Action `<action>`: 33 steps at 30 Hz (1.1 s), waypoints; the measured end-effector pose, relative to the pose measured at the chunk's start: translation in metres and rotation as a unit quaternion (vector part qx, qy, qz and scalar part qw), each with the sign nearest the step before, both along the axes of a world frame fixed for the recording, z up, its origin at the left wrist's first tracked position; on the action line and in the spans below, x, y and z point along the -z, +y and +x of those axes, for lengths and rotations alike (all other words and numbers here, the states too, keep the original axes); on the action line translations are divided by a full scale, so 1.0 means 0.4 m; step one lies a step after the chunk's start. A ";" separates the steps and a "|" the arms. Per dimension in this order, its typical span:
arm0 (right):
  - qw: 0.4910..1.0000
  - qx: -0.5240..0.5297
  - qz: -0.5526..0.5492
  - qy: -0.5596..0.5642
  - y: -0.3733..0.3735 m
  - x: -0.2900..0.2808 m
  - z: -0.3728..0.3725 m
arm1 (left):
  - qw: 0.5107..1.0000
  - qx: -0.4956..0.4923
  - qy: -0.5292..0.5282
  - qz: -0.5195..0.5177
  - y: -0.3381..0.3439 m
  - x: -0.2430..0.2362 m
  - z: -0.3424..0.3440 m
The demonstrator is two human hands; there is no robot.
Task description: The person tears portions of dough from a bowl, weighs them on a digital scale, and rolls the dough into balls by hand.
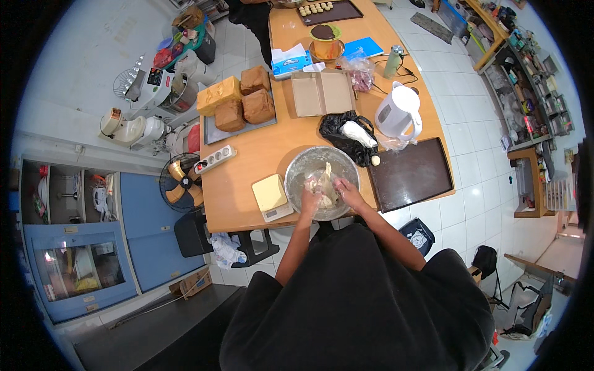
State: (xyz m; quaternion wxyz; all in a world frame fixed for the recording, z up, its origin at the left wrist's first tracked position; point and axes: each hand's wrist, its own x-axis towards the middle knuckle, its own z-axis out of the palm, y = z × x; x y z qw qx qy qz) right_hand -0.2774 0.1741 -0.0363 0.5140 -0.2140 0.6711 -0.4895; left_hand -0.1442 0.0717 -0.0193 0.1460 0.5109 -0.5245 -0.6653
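A round metal bowl (pixel 292 175) with a flour-smeared inside stands at the table's near edge, in front of my body. Pale, sticky dough (pixel 326 181) lies in it, with one strand pulled up toward the far side. My left hand (pixel 310 198) reaches over the near left of the bowl, its floury fingers closed on the dough. From the right, my right hand (pixel 348 190) dips in, fingers curled at the dough's right edge. Both hands' fingertips are partly hidden by dough. Left of the bowl, a yellow block-shaped tub (pixel 269 192) rests on a white kitchen scale (pixel 278 213).
A dark baking tray (pixel 411 175) lies to the right, a small dough ball (pixel 375 160) beside it. Beyond the bowl are a black plastic bag (pixel 337 123), a white electric kettle (pixel 399 111) and an open cardboard box (pixel 323 93). Brown loaves (pixel 258 106) and a power strip (pixel 215 159) sit left.
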 end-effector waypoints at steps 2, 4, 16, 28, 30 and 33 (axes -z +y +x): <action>1.000 -0.003 -0.004 -0.006 0.007 -0.001 -0.010 | 0.995 -0.038 0.065 -0.058 0.000 0.048 0.007; 1.000 -0.006 -0.008 -0.012 0.008 -0.005 -0.015 | 0.982 -0.076 0.130 -0.115 -0.002 0.084 0.014; 0.928 0.058 -0.023 -0.366 -0.009 -0.062 0.025 | 0.845 0.220 -0.125 -0.470 0.021 0.028 0.015; 0.947 0.145 -0.018 -0.284 0.002 -0.013 0.002 | 0.920 0.353 0.041 -0.167 -0.032 0.034 0.027; 0.966 0.098 -0.001 -0.240 0.008 -0.004 -0.016 | 0.968 0.194 0.062 -0.148 -0.013 -0.015 -0.003; 0.929 0.125 -0.038 -0.347 0.010 -0.022 -0.007 | 0.927 0.296 0.001 -0.230 -0.021 -0.033 -0.012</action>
